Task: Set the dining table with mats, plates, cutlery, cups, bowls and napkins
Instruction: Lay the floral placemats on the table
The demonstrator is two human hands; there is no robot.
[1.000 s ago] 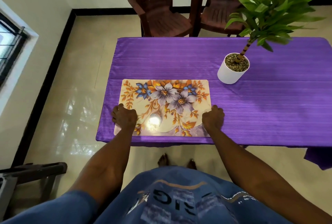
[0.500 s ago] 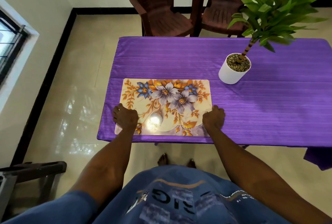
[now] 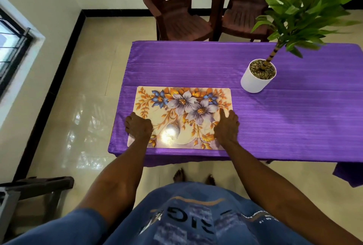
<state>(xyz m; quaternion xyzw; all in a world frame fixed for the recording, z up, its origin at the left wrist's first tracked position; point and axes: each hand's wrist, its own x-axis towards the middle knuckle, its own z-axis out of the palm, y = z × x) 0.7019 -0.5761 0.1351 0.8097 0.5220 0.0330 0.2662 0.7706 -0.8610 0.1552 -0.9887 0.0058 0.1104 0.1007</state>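
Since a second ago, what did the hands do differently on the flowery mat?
The right hand moved inward onto the rectangular floral placemat; its fingers went from curled at the mat's right edge to straighter, resting on the mat. The left hand stayed curled at the mat's left edge. The mat, purple tablecloth and white potted plant kept their places.

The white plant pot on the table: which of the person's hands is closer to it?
Right. The right hand rests on the floral mat's right end, below and left of the plant pot; the left hand rests on the far left end.
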